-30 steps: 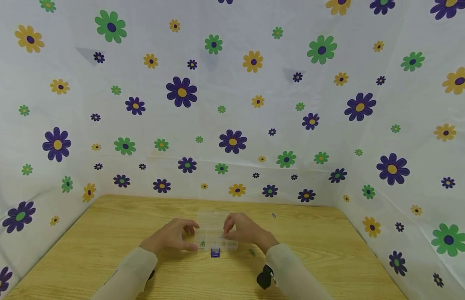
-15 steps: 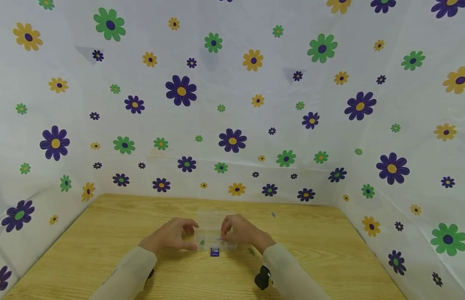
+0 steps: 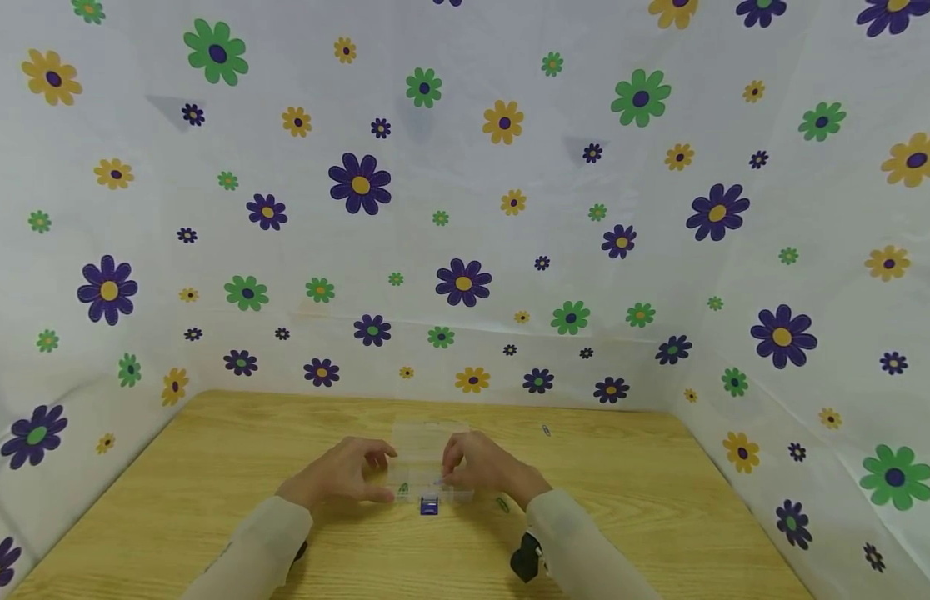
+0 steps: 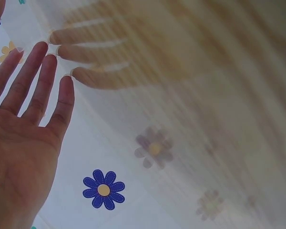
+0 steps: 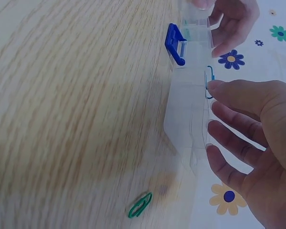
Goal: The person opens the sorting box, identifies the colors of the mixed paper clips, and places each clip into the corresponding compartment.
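A clear plastic box (image 3: 462,495) stands on the table with its see-through lid (image 3: 416,435) raised at the back and a blue latch (image 3: 429,506) hanging at its front. My right hand (image 3: 476,460) pinches a blue paper clip (image 5: 209,90) between thumb and fingertips, right over the box's open top. My left hand (image 3: 352,469) curves round the box's left end, thumb at the front corner and fingers toward the back; in the left wrist view its fingers (image 4: 34,90) are straight. A green paper clip (image 3: 403,488) lies in the box's left compartment.
Another green paper clip (image 3: 502,504) lies on the table to the right of the box. Farther back on the right lies a paper clip (image 3: 546,430). A flower-printed white cloth (image 3: 465,350) encloses the wooden table (image 3: 622,500) at the back and sides.
My right hand has shifted slightly left and down over the box, bringing the blue paper clip lower. The left hand has stayed at the box's left end.
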`<state>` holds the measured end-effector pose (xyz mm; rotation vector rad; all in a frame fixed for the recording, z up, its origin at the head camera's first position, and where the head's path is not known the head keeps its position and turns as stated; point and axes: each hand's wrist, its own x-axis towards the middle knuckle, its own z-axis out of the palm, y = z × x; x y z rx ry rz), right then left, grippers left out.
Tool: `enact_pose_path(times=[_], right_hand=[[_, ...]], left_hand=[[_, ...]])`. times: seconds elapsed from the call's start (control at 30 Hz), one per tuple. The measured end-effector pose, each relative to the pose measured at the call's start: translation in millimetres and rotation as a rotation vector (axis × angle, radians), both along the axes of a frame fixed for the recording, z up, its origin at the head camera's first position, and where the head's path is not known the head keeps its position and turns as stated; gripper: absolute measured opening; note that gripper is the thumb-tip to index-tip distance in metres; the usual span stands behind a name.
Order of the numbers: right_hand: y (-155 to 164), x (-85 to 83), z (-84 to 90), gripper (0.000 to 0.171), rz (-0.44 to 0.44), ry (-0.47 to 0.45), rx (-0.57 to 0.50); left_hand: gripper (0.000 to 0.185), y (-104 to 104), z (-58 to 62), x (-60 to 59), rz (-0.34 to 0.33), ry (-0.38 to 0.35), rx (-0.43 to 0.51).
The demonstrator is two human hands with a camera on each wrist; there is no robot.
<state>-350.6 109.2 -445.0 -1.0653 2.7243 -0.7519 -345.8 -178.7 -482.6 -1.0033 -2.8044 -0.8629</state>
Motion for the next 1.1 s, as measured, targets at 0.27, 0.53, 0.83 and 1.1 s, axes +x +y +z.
enact_pose_path(times=[0.27, 0.53, 0.83, 1.1], right_hand=[[3.2, 2.5, 5.5, 0.008, -0.015, -0.019, -0.003], [13.1, -3.2, 6.2, 0.004, 0.034, 0.019, -0.02], [26.8, -6.5, 8.1, 0.006, 0.064, 0.045, -0.076], [42.1, -10.2, 9.8, 0.006, -0.018, 0.08, -0.14]], left_hand=[[0.067, 0.4, 0.1, 0.1, -0.005, 0.003, 0.005], [0.066, 0.4, 1.0, 1.4, 0.005, 0.003, 0.01], [0.067, 1.2, 2.0, 2.9, 0.023, -0.018, 0.007], [0.067, 0.7, -0.9, 0.7, 0.023, 0.002, -0.006]])
